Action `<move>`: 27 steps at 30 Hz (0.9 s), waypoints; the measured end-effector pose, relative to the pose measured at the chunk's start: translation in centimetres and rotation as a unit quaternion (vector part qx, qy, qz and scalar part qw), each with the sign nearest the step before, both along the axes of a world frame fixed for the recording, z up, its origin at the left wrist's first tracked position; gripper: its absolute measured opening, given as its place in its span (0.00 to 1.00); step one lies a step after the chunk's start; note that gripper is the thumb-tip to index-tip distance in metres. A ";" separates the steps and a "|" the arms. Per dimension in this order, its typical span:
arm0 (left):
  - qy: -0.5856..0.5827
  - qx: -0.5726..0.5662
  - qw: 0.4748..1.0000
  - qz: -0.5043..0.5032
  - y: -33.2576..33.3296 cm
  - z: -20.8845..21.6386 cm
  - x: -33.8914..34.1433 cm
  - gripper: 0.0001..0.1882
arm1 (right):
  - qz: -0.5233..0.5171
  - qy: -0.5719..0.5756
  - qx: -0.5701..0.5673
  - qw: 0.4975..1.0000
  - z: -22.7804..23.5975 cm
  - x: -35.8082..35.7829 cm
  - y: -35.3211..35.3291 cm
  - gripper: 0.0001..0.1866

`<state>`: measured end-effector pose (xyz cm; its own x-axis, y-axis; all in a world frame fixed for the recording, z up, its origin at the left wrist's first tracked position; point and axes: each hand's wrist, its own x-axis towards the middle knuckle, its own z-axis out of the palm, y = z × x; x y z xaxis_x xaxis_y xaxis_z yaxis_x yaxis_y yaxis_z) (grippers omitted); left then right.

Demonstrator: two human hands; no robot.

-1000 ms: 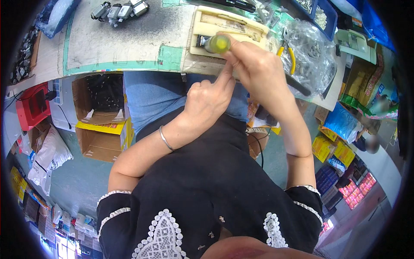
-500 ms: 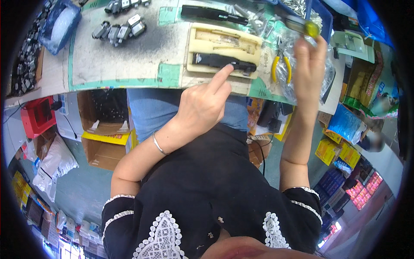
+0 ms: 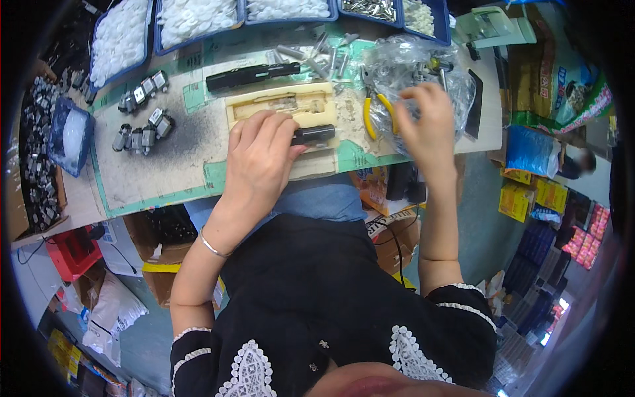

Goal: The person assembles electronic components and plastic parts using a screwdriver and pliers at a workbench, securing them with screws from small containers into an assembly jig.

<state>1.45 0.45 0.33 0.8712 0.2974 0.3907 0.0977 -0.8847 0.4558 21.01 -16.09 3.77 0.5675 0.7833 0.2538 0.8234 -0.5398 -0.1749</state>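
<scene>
My left hand point(image 3: 259, 153) closes over a long black plastic part point(image 3: 315, 134), whose left portion it hides. The part lies along the near side of a cream-coloured holding block point(image 3: 281, 90) with hollowed recesses. My right hand point(image 3: 428, 124) hovers above a clear plastic bag, empty, its fingers curled but apart. Just left of its fingertips are pliers with yellow handles point(image 3: 368, 119). Beyond it, a screwdriver with a yellow handle point(image 3: 435, 65) rests on the bag point(image 3: 397, 59).
Another long black part point(image 3: 251, 76) lies behind the block, near loose grey tubular pieces point(image 3: 317, 63). Small metal-and-black assemblies point(image 3: 142, 132) sit in clusters at left. Blue bins point(image 3: 198, 23) of white pieces and metal parts line the back. A blue tray point(image 3: 69, 135) stands at far left.
My right hand has let go of the screwdriver and come back toward me. My left hand went from pointing a finger on the black part to grasping it. The whole view has shifted.
</scene>
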 end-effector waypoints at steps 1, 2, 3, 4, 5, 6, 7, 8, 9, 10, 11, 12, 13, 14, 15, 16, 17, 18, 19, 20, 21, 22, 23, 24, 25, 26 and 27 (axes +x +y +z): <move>-0.024 -0.043 0.999 -0.001 0.1 0.0 0.1 0.18 | 0.009 0.021 -0.026 0.999 0.1 -0.8 0.6 0.08; -0.027 -0.076 0.997 0.005 0.3 0.2 0.0 0.17 | 0.003 0.019 -0.024 1.000 -0.3 -0.9 1.0 0.08; -0.028 -0.074 0.997 0.000 0.1 0.6 -0.1 0.17 | 0.001 0.002 -0.071 0.998 -1.0 -0.9 1.2 0.08; -0.054 -0.251 0.966 0.031 -0.1 1.1 -0.3 0.17 | -0.001 -0.015 -0.117 0.993 -1.4 -0.8 1.4 0.08; -0.076 -0.419 0.903 0.061 -0.2 1.4 -0.3 0.17 | -0.004 -0.015 -0.116 0.993 -1.5 -0.7 1.7 0.08; -0.104 -0.492 0.863 0.044 0.1 1.1 -0.5 0.17 | -0.009 -0.012 -0.116 0.993 -1.6 -0.6 2.1 0.07; -0.151 -0.542 0.825 0.044 0.0 1.1 -0.2 0.19 | -0.013 -0.008 -0.116 0.993 -1.7 -0.4 2.4 0.06; -0.161 -0.560 0.812 0.040 0.2 1.3 0.0 0.19 | -0.011 -0.009 -0.115 0.993 -1.6 -0.2 2.5 0.06; -0.170 -0.578 0.798 0.037 0.2 1.5 -0.1 0.19 | -0.030 0.002 -0.118 0.993 -1.4 -0.2 2.6 0.06; -0.170 -0.577 0.798 0.040 0.3 1.4 -0.2 0.19 | -0.050 0.013 -0.122 0.991 -1.2 -0.2 2.7 0.06; -0.156 -0.595 0.788 0.029 0.5 1.3 -0.3 0.18 | -0.047 0.014 -0.123 0.991 -0.8 -0.2 2.7 0.06; -0.142 -0.612 0.778 0.018 0.8 1.2 -0.5 0.17 | -0.045 0.042 -0.146 0.987 -0.3 0.0 2.9 0.07; -0.145 -0.610 0.779 0.020 0.9 1.0 -0.8 0.17 | -0.042 0.070 -0.170 0.982 0.2 0.1 3.2 0.08; -0.134 -0.664 0.736 0.021 0.9 0.8 -1.2 0.17 | -0.062 0.103 -0.200 0.972 0.8 -0.1 3.4 0.11; -0.127 -0.712 0.690 0.024 0.9 0.7 -1.5 0.17 | -0.054 0.100 -0.199 0.973 1.4 -0.3 3.3 0.11; -0.127 -0.717 0.684 0.035 0.6 1.2 -1.5 0.19 | -0.018 0.147 -0.136 0.980 2.0 -0.5 2.6 0.11; -0.133 -0.716 0.684 0.039 0.7 1.5 -1.4 0.19 | 0.018 0.194 -0.072 0.978 2.4 -0.6 2.1 0.13; -0.117 -0.715 0.688 0.037 0.5 1.8 -1.5 0.20 | 0.053 0.285 0.018 0.957 2.4 -0.9 1.6 0.14; -0.100 -0.714 0.692 0.036 0.2 2.0 -1.6 0.21 | 0.057 0.288 0.016 0.956 2.1 -1.4 1.5 0.14; -0.106 -0.727 0.678 0.025 0.1 1.8 -1.5 0.22 | 0.056 0.533 0.085 0.840 1.6 -2.0 1.7 0.12; -0.106 -0.728 0.677 0.029 0.0 1.7 -1.6 0.22 | 0.047 0.735 0.148 0.659 1.3 -2.6 2.0 0.13; -0.110 -0.736 0.667 0.019 -0.1 1.7 -1.6 0.19 | 0.069 0.759 0.135 0.634 0.9 -3.3 2.4 0.13; -0.115 -0.745 0.658 0.010 -0.2 1.7 -1.6 0.17 | 0.090 0.781 0.121 0.606 0.5 -3.9 2.7 0.13; -0.147 -0.725 0.672 0.036 -0.8 2.1 -1.2 0.14 | 0.063 0.790 0.087 0.603 0.7 -4.4 2.7 0.11; -0.144 -0.727 0.670 0.043 -0.7 2.1 -1.4 0.14 | 0.036 0.798 0.053 0.599 1.2 -5.0 2.8 0.18; -0.133 -0.636 0.757 0.060 -0.6 2.0 -1.5 0.14 | 0.031 0.749 0.005 0.661 2.2 -5.4 3.1 0.17; -0.118 -0.534 0.834 0.075 -0.4 2.0 -1.4 0.14 | 0.031 0.753 0.002 0.657 2.2 -5.6 3.0 0.17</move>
